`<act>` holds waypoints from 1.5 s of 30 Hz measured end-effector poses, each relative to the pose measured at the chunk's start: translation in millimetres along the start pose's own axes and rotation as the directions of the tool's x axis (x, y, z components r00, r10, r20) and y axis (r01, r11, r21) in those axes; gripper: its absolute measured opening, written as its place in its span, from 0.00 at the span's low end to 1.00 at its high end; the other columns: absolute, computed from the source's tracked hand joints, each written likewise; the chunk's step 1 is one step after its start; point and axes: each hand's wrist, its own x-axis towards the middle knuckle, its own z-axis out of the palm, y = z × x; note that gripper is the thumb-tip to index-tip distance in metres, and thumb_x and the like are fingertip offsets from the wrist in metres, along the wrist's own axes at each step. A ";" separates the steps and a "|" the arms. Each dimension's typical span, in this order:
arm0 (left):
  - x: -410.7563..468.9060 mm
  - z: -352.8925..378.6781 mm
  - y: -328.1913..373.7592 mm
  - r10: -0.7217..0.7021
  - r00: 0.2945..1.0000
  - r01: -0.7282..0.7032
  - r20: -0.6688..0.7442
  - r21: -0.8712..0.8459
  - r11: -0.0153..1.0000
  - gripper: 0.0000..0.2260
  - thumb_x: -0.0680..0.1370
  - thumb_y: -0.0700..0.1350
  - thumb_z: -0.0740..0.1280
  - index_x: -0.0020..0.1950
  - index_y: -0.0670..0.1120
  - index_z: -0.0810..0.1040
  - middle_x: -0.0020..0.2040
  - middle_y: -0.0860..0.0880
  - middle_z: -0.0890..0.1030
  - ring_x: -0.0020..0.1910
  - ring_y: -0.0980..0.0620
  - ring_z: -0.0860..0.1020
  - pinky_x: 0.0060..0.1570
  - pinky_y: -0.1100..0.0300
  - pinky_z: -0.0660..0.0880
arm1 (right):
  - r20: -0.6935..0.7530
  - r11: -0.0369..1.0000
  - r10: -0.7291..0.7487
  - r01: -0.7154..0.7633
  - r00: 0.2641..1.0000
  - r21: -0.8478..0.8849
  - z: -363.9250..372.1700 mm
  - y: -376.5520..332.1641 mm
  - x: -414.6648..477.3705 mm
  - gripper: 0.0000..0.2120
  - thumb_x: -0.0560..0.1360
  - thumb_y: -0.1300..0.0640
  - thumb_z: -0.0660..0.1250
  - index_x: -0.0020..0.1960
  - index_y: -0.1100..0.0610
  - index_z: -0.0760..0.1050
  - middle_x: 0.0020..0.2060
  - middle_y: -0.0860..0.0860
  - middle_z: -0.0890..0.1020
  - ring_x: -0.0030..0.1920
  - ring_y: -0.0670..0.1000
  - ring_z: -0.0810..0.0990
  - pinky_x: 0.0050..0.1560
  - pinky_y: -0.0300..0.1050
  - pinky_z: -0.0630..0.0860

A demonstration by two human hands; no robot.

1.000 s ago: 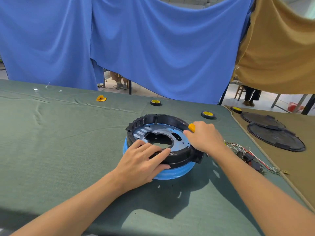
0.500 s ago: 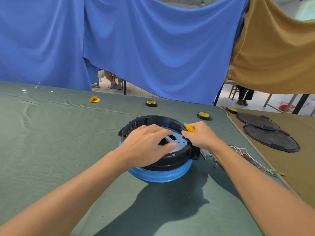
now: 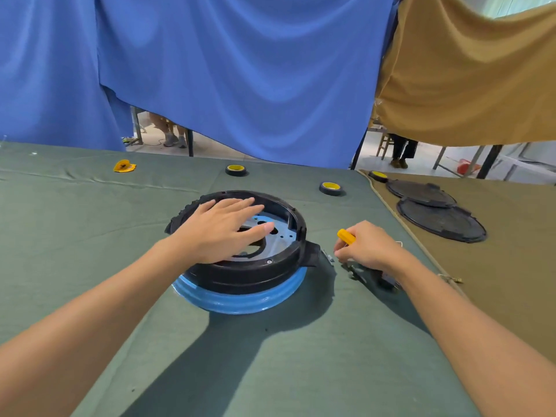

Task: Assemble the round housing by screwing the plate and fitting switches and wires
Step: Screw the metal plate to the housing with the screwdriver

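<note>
a person's left hand (image 3: 224, 228) lies flat and open, fingers spread, across the top of the round black housing (image 3: 240, 266), which sits on a blue ring base (image 3: 240, 300) at the middle of the green table cloth (image 3: 75, 236). inside the housing the pale metal plate (image 3: 282, 233) is seated, its holes showing just past the thumb; whether every screw is in cannot be told, though one screw head shows on the housing's near rim. just right of the housing the right hand (image 3: 368, 248) is closed around a yellow-handled screwdriver (image 3: 346, 236), its fingertips pinched low over small metal parts (image 3: 328, 256) lying on the cloth beside the housing's black tab. whether it is picking up a screw is too small to tell. under and behind that wrist, still right of the housing, lies a dark bundle that looks like the switches and wires (image 3: 382, 279), not yet fitted. judged from this, the plate step is under way or near its end, with the wiring and switches left to do. beyond the housing sit two rolls of yellow tape (image 3: 236, 170) and, far left of it, an orange scrap (image 3: 124, 166); well to its right, on a tan cloth, two black round covers (image 3: 436, 212) lie overlapping.
</note>
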 end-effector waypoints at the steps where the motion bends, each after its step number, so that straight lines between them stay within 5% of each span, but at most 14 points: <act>1: 0.3 0.7 0.3 0.007 1.000 -0.007 -0.003 -0.006 1.000 0.38 0.71 0.74 0.40 0.79 0.60 0.57 0.80 0.58 0.54 0.79 0.56 0.51 0.77 0.49 0.46 | 0.016 0.999 -0.011 0.012 1.000 -0.039 -0.8 -1.2 -2.2 0.05 0.69 0.59 0.72 0.36 0.51 0.82 0.34 0.50 0.83 0.38 0.47 0.79 0.33 0.39 0.71; 6: -0.7 -1.4 -0.2 -0.008 0.986 -0.003 -0.165 -0.063 0.998 0.32 0.77 0.70 0.49 0.72 0.53 0.73 0.76 0.54 0.68 0.74 0.52 0.64 0.72 0.51 0.59 | 0.106 0.972 0.004 0.021 0.994 -0.235 -9.6 -4.5 -12.8 0.06 0.67 0.53 0.77 0.40 0.53 0.83 0.39 0.52 0.83 0.42 0.51 0.80 0.42 0.46 0.76; 9: -4.2 -1.1 0.8 -0.038 0.956 0.007 -0.292 -0.106 0.994 0.25 0.81 0.63 0.55 0.63 0.48 0.81 0.64 0.50 0.80 0.64 0.49 0.75 0.62 0.52 0.70 | 0.097 0.939 0.013 0.022 0.995 -0.345 -6.7 -8.0 -19.9 0.08 0.67 0.55 0.76 0.44 0.57 0.83 0.42 0.55 0.84 0.44 0.54 0.82 0.47 0.50 0.80; 13: -12.4 -2.2 0.4 -0.074 0.836 -0.026 -0.544 -0.174 0.984 0.20 0.82 0.53 0.60 0.42 0.42 0.82 0.37 0.46 0.82 0.42 0.45 0.77 0.42 0.53 0.70 | 0.062 0.949 0.027 -0.006 0.998 -0.315 -3.7 -15.5 -27.1 0.08 0.70 0.57 0.75 0.46 0.59 0.81 0.44 0.57 0.83 0.45 0.56 0.81 0.45 0.48 0.79; 15: -16.7 -5.1 -7.9 -0.133 0.776 0.010 -0.616 -0.198 0.980 0.17 0.82 0.49 0.62 0.41 0.40 0.82 0.37 0.45 0.83 0.43 0.42 0.77 0.44 0.51 0.71 | 0.013 0.978 -0.002 0.005 1.000 -0.211 -5.6 -23.3 -31.3 0.08 0.73 0.55 0.73 0.44 0.60 0.79 0.43 0.58 0.82 0.45 0.57 0.80 0.43 0.48 0.75; 19: -21.2 -4.1 -36.1 -0.332 0.835 0.183 -0.439 -0.348 0.919 0.15 0.82 0.49 0.62 0.61 0.42 0.80 0.63 0.44 0.79 0.66 0.43 0.71 0.63 0.50 0.67 | -0.190 0.993 -0.099 0.109 0.977 0.040 -1.4 -52.2 -44.6 0.15 0.80 0.51 0.62 0.42 0.61 0.74 0.40 0.56 0.82 0.45 0.59 0.78 0.46 0.51 0.74; 23: -21.8 1.9 -49.3 -0.445 0.890 0.243 -0.100 -0.721 0.649 0.18 0.84 0.50 0.58 0.73 0.48 0.71 0.70 0.47 0.73 0.68 0.45 0.71 0.71 0.50 0.65 | -0.272 0.991 -0.122 0.133 0.955 0.023 27.1 -85.6 -55.4 0.14 0.82 0.50 0.57 0.41 0.56 0.64 0.44 0.56 0.77 0.44 0.59 0.73 0.42 0.49 0.67; 28: -21.8 7.1 -49.2 -0.515 0.853 0.205 -0.078 -0.859 0.470 0.17 0.85 0.45 0.56 0.72 0.50 0.73 0.69 0.48 0.75 0.68 0.47 0.72 0.72 0.49 0.65 | -0.342 0.999 -0.016 0.029 0.940 0.031 47.1 -96.7 -47.8 0.10 0.83 0.51 0.55 0.46 0.55 0.63 0.46 0.56 0.75 0.44 0.58 0.68 0.43 0.50 0.65; 36: -44.4 8.7 -41.1 -0.519 0.824 0.312 -0.227 -0.584 0.750 0.19 0.82 0.49 0.55 0.73 0.57 0.72 0.68 0.46 0.77 0.67 0.39 0.72 0.64 0.50 0.69 | -0.382 0.987 0.071 -0.010 0.921 0.158 45.3 -80.7 -14.7 0.10 0.83 0.52 0.54 0.47 0.58 0.64 0.44 0.57 0.72 0.45 0.58 0.67 0.43 0.50 0.63; 42: -54.5 -4.5 -34.0 -0.477 0.833 0.412 -0.282 -0.260 0.873 0.15 0.80 0.51 0.58 0.58 0.49 0.80 0.52 0.41 0.82 0.46 0.39 0.73 0.45 0.53 0.71 | -0.321 0.980 0.037 0.028 0.946 0.195 33.0 -79.5 15.6 0.16 0.82 0.55 0.56 0.38 0.60 0.65 0.34 0.56 0.72 0.46 0.61 0.72 0.41 0.48 0.64; 45: -46.3 -10.0 -37.5 -0.445 0.843 0.390 -0.303 -0.226 0.893 0.15 0.81 0.52 0.58 0.57 0.46 0.79 0.57 0.43 0.77 0.56 0.40 0.73 0.50 0.54 0.68 | -0.373 0.974 0.082 0.005 0.924 0.225 29.2 -80.9 13.7 0.15 0.82 0.54 0.56 0.41 0.62 0.69 0.39 0.59 0.75 0.49 0.63 0.74 0.43 0.50 0.66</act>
